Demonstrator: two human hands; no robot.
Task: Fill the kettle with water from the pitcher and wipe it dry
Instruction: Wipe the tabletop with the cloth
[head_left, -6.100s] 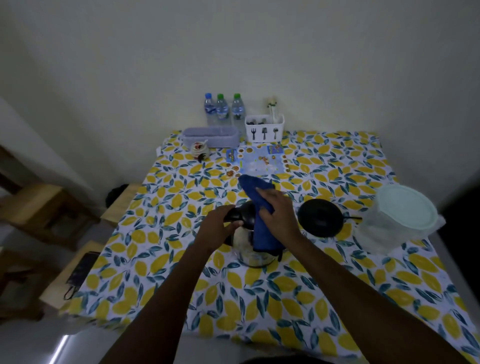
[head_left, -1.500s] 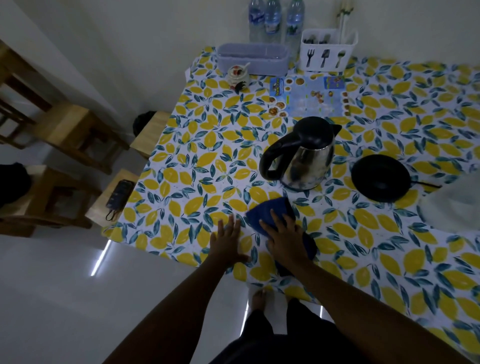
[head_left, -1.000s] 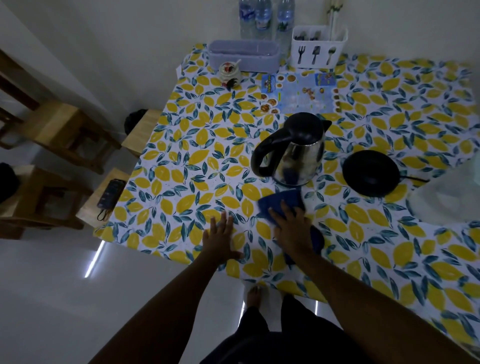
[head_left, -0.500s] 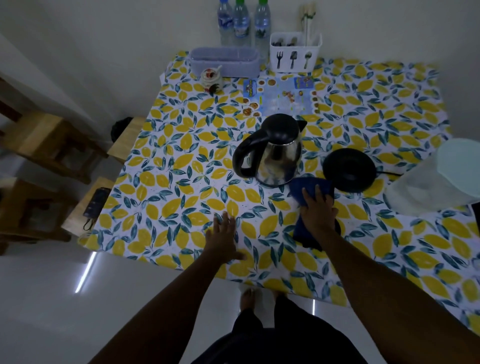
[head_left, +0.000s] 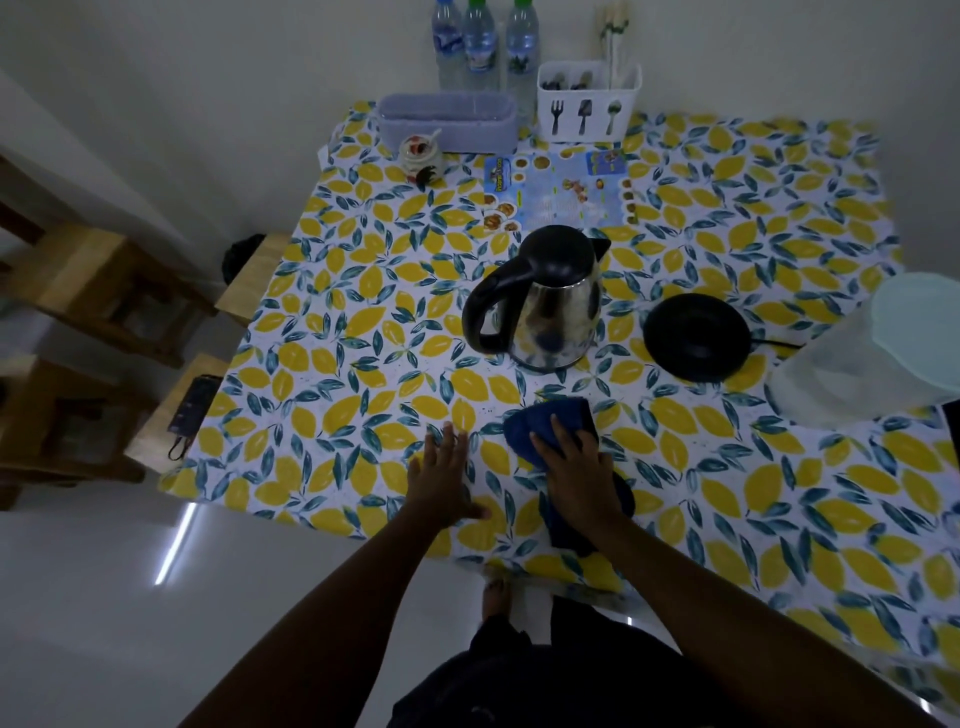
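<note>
A steel kettle (head_left: 550, 306) with a black lid and handle stands upright in the middle of the lemon-print table (head_left: 363, 322). Its round black base (head_left: 696, 335) lies to its right, apart from it. The clear pitcher (head_left: 872, 358) with a pale lid sits at the right edge. Nearer to me than the kettle, my right hand (head_left: 574, 465) presses flat on a blue cloth (head_left: 545, 421) lying on the table. My left hand (head_left: 441, 478) rests flat on the tablecloth beside it, fingers spread, holding nothing.
At the back stand three water bottles (head_left: 480, 39), a lavender box (head_left: 447, 122), a white cutlery holder (head_left: 587, 106), a small jar (head_left: 421, 156) and a printed leaflet (head_left: 561, 189). Wooden stools (head_left: 104, 291) stand left; a phone (head_left: 189, 402) lies on one.
My right hand has slid the blue cloth over the table, from beside the black base back left and toward me. The left hand stayed flat in place. Earlier the cloth was on the kettle.
</note>
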